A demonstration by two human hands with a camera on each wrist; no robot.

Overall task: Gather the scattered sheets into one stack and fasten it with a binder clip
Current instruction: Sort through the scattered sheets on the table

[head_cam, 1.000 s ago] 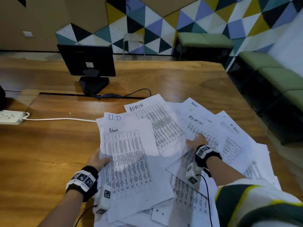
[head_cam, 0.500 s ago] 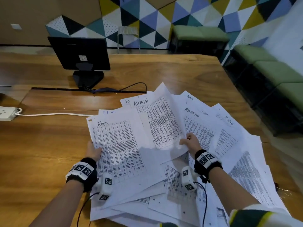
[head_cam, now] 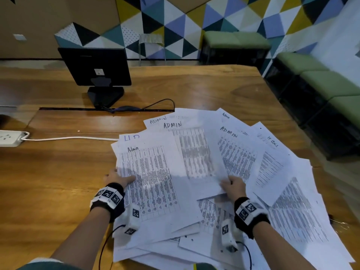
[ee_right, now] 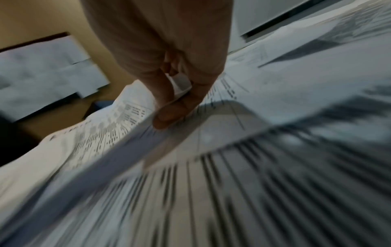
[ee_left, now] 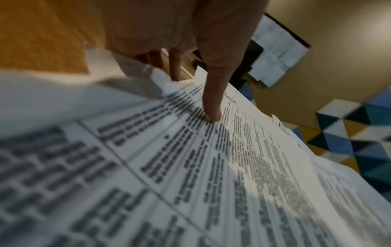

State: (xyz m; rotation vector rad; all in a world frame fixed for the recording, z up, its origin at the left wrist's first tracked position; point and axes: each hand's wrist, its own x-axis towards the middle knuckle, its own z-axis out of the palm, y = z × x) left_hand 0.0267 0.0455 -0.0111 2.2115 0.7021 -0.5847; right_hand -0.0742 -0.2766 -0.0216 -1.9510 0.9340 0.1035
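1. A loose fan of printed sheets [head_cam: 229,172] covers the near right part of the wooden desk [head_cam: 58,182], the pages overlapping at different angles and not yet squared into a stack.
2. The left hand [head_cam: 116,179] grips the left edge of the "Admin" sheet [head_cam: 153,180], thumb [ee_left: 213,93] pressed on the printed face and fingers [ee_left: 175,65] curled under the edge.
3. The right hand [head_cam: 232,187] pinches the near right corner of the "ADMIN" sheet [head_cam: 196,152], which overlaps the right edge of the first; thumb [ee_right: 175,112] on top, fingers beneath.
4. Further sheets marked "ADMIN" [head_cam: 236,152] and "IT" [head_cam: 272,152] spread toward the desk's right edge.
5. No binder clip can be made out in any view.
6. A black monitor [head_cam: 95,67] stands toward the far left of the desk, back toward the camera; a white power strip [head_cam: 9,138] lies at the left edge, its cable [head_cam: 74,137] running to the papers.
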